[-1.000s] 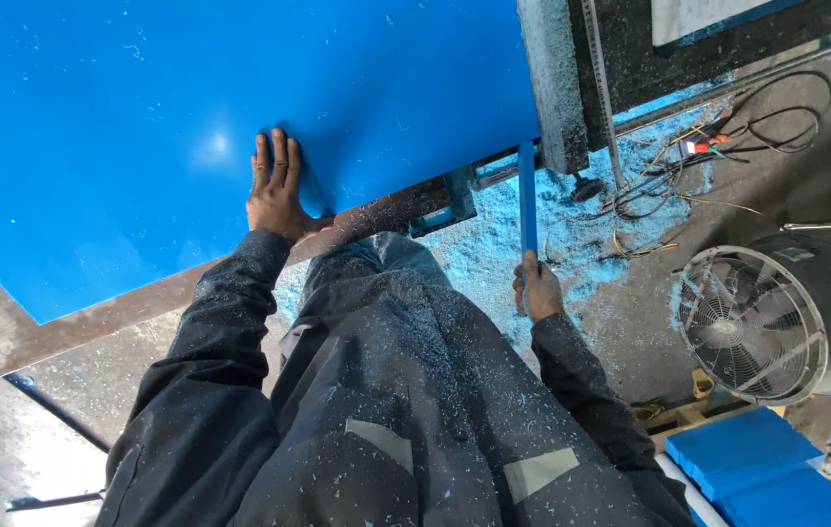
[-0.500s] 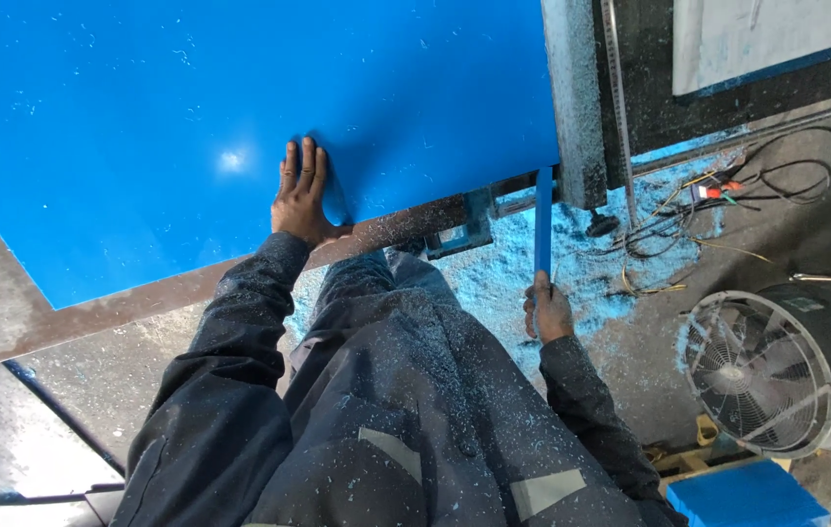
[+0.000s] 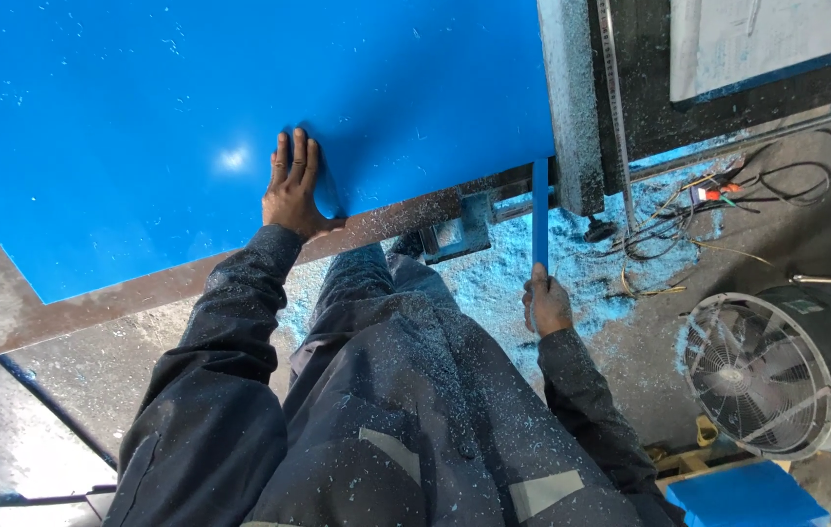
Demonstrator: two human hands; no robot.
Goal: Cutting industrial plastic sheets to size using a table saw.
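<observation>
Two hands are at work, well apart from each other. The left hand (image 3: 292,190) lies flat, fingers together and stretched out, pressed on the near edge of a big blue sheet (image 3: 191,107) — a hold that looks meant to keep the sheet down and steady on the metal worktop (image 3: 64,303) under it. The right hand (image 3: 546,304) is closed around the lower end of a narrow blue strip (image 3: 540,210), which stands up from the fist and reaches to the corner of the sheet, just beside a grey, dust-caked rail (image 3: 570,107); gripping it low seems to keep the strip straight and clear of the rail. Between the hands, below the worktop's edge, sits a small metal bracket (image 3: 455,229). Blue shavings (image 3: 494,283) cover the floor around the right hand and speckle the person's dark work clothes (image 3: 406,410). Further out from the right hand lie tangled wires (image 3: 728,195) and a round fan (image 3: 757,376) in a drum-like housing.
</observation>
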